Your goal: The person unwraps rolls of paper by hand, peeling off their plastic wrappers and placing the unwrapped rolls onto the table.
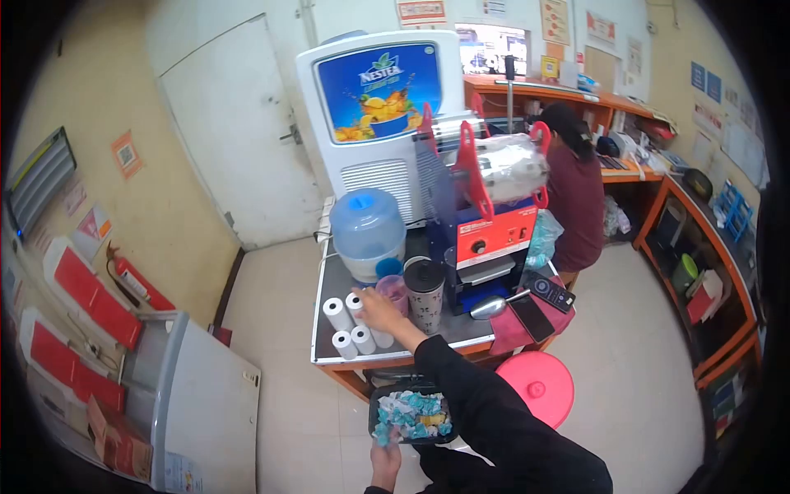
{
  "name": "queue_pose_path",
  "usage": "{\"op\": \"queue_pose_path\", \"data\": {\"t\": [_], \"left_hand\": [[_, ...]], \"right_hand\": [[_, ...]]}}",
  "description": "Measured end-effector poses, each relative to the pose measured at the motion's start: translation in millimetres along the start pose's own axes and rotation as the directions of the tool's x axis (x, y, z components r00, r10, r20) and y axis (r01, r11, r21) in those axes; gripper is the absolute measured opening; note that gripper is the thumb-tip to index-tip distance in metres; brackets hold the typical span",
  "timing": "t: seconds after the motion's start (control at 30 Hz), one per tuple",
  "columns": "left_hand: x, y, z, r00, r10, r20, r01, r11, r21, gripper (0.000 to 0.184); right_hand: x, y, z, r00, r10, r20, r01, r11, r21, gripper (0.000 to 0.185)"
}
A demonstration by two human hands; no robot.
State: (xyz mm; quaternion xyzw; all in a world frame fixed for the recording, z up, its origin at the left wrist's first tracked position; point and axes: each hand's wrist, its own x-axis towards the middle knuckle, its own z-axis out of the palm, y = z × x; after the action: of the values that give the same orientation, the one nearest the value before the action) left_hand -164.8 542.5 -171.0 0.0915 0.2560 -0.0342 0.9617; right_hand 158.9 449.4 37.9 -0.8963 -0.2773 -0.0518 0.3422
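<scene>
My right hand [381, 311] reaches over the table corner among several white paper rolls [336, 314], its fingers bent at the top of one roll. My left hand [385, 461] is low, under the near edge of a black container [410, 412] full of crumpled teal and white pieces, and holds it. A pink cup [393, 290] and a patterned tumbler [425, 305] with a dark lid stand just beyond my right hand.
A blue water jug [367, 226], a red and blue sealing machine [485, 222], a metal scoop [489, 307] and two phones [533, 318] are on the table [319, 329]. A pink round lid [535, 390] is below. A person [576, 189] sits beyond the machine.
</scene>
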Motion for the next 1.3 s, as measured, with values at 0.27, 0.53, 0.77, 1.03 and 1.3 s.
{"op": "queue_pose_path", "data": {"t": [0.27, 0.53, 0.77, 1.03, 1.3], "left_hand": [[-17.1, -28.2, 54.0, 0.958, 0.025, -0.286, 0.121, 0.87, 0.479, 0.029], [36.6, -49.3, 23.1, 0.854, 0.38, -0.355, -0.006, 0.691, 0.723, 0.025], [91.7, -9.1, -7.9, 0.923, -0.015, -0.385, 0.286, 0.696, 0.659, 0.025], [109.2, -7.1, -7.2, 0.952, -0.042, -0.302, 0.304, 0.233, 0.924, 0.075], [83.5, 45.6, 30.8, 0.927, 0.28, -0.25, 0.288, -0.102, 0.952, 0.095]], "right_hand": [[-31.2, -17.6, -14.0, 0.963, -0.136, -0.233, 0.149, 0.988, 0.041, 0.063], [-155.4, 81.6, -184.6, 0.209, -0.423, -0.882, 0.169, 0.904, -0.393, 0.02], [-73.5, 272.8, -374.2, 0.5, 0.154, -0.852, -0.239, 0.97, 0.035, 0.029], [-104.3, 359.5, -304.3, 0.727, 0.547, -0.415, -0.671, 0.695, -0.259, 0.039], [-84.4, 366.8, -294.0, 0.499, 0.574, -0.649, -0.849, 0.476, -0.23, 0.052]]}}
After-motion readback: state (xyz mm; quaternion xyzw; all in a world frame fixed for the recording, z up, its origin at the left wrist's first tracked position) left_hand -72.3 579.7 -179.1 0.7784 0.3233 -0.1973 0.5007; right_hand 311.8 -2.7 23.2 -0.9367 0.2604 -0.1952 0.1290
